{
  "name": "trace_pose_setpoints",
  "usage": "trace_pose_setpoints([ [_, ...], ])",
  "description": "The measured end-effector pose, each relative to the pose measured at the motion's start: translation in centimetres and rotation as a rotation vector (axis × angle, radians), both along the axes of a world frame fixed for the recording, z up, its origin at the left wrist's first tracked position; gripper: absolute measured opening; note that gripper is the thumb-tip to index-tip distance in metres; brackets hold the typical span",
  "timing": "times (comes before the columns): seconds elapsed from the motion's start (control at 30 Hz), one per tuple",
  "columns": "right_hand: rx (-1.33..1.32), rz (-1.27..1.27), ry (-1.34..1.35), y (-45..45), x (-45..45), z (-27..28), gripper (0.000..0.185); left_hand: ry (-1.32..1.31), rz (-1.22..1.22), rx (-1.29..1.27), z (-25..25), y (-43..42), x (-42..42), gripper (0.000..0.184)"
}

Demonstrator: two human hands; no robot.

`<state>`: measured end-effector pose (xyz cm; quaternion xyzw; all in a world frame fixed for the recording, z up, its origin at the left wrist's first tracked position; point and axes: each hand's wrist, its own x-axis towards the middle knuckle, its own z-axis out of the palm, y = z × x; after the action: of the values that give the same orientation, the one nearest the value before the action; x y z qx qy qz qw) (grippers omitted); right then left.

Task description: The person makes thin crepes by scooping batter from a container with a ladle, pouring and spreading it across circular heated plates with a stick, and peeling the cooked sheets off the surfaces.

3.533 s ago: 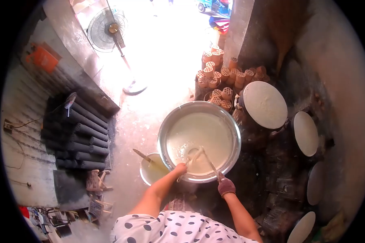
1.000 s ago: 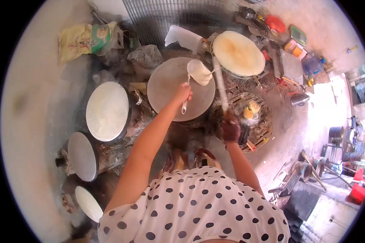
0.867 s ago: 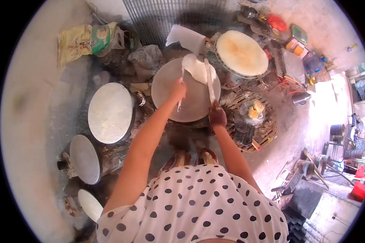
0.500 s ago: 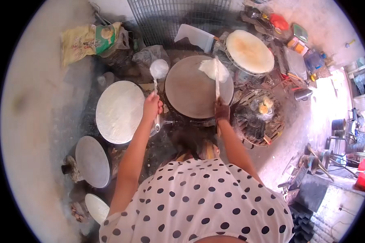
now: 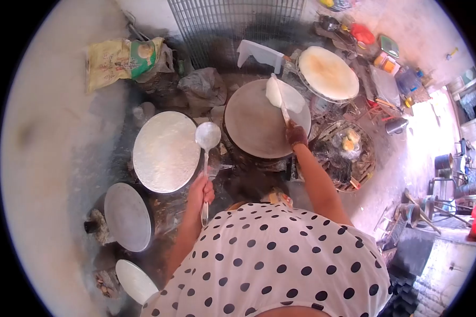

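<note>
My left hand (image 5: 200, 191) is closed round the handle of a metal ladle (image 5: 208, 136), whose bowl has white residue and hangs between two round plates. My right hand (image 5: 296, 134), in a dark glove, grips a flat wooden scraper (image 5: 281, 99). The scraper lies over the upper right of a round grey griddle (image 5: 255, 124), touching white batter (image 5: 274, 93) there. A thin film of batter spreads to the right of the scraper. Left of the ladle is a griddle covered with a white sheet of batter (image 5: 166, 151).
A browned round pancake (image 5: 328, 73) rests on a rack at the upper right. Below it, a slatted round stand (image 5: 364, 164) holds yellowish food (image 5: 350, 140) on plastic. Two more round plates (image 5: 127, 217) (image 5: 135, 281) are at lower left. A white board (image 5: 260, 55) lies behind the griddle.
The view has turned from the batter basin to the griddles. My left hand has drawn the ladle left and down, away from the griddle. My right hand has moved the scraper through the poured batter.
</note>
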<state>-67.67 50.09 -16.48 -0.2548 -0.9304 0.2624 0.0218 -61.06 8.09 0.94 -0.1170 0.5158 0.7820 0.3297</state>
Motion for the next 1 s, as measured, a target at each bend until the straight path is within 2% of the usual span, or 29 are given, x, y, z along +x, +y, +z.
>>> trace_pose_setpoints([
  [0.03,0.136,0.135,-0.151,0.8,-1.1,-0.4,0.043,-0.031,0.026,0.006,0.3,0.1,0.5,0.037],
  [0.07,0.128,0.136,-0.149,0.9,-0.4,1.0,0.043,-0.065,0.05,0.01,0.6,0.2,0.9,0.036],
  [0.1,-0.261,0.066,-0.025,1.1,1.1,4.0,0.038,-0.058,0.051,0.018,0.6,0.2,1.2,0.034],
  [0.17,-0.819,-0.015,0.242,4.6,1.8,-0.8,0.042,-0.054,0.066,0.01,1.2,0.4,1.9,0.034],
  [0.2,-0.824,-0.011,0.244,4.5,2.5,0.9,0.042,-0.05,0.084,0.012,1.5,0.7,2.1,0.033],
  [0.27,-0.603,-0.171,0.295,4.4,4.9,4.8,0.051,-0.053,0.109,0.017,2.1,1.1,2.5,0.033],
  [0.3,-0.609,-0.165,0.293,4.2,4.6,5.6,0.051,-0.059,0.13,0.027,2.4,1.4,2.7,0.033],
  [0.4,-0.229,-0.203,-0.104,2.3,2.8,6.7,0.044,-0.085,0.158,0.052,3.0,2.4,3.4,0.032],
  [0.43,-0.239,-0.151,-0.061,2.1,1.1,4.3,0.04,-0.088,0.165,0.043,3.0,2.6,3.7,0.032],
  [0.53,-0.319,-0.077,-0.213,1.3,-1.7,6.2,0.044,-0.13,0.178,0.092,2.5,3.7,4.4,0.031],
  [0.57,-0.326,-0.073,-0.217,1.9,-2.4,5.3,0.044,-0.155,0.208,0.083,2.6,4.1,4.6,0.033],
  [0.63,-0.242,0.269,0.012,3.4,-3.1,2.0,0.046,-0.182,0.242,0.067,2.4,4.6,5.2,0.035],
  [0.67,-0.25,0.273,0.009,4.1,-2.1,4.2,0.046,-0.175,0.222,0.076,2.2,4.7,5.5,0.034],
  [0.7,-0.481,0.238,-0.182,4.9,-0.6,9.6,0.046,-0.168,0.203,0.085,2.1,4.8,5.7,0.034],
  [0.73,-0.706,0.202,-0.375,5.6,0.2,12.5,0.046,-0.168,0.21,0.08,2.7,5.2,6.0,0.034],
  [0.77,-0.71,0.21,-0.376,6.8,0.2,10.7,0.046,-0.16,0.227,0.065,3.6,5.8,6.3,0.033],
  [0.83,-0.469,0.129,0.066,8.9,0.3,6.2,0.044,-0.157,0.254,0.045,3.8,6.2,6.8,0.032],
  [0.87,-0.477,0.135,0.06,8.6,0.3,6.1,0.044,-0.153,0.253,0.053,3.5,6.1,7.0,0.033],
  [0.9,-0.176,0.292,-0.045,7.9,0.2,6.2,0.046,-0.15,0.249,0.059,3.2,6.0,7.3,0.034],
  [0.97,0.035,0.38,-0.167,6.0,-0.8,4.9,0.052,-0.169,0.259,0.055,3.0,6.3,7.6,0.034],
  [1.0,0.031,0.384,-0.169,4.6,-1.1,5.7,0.052,-0.185,0.265,0.059,3.0,6.6,7.8,0.034],
])
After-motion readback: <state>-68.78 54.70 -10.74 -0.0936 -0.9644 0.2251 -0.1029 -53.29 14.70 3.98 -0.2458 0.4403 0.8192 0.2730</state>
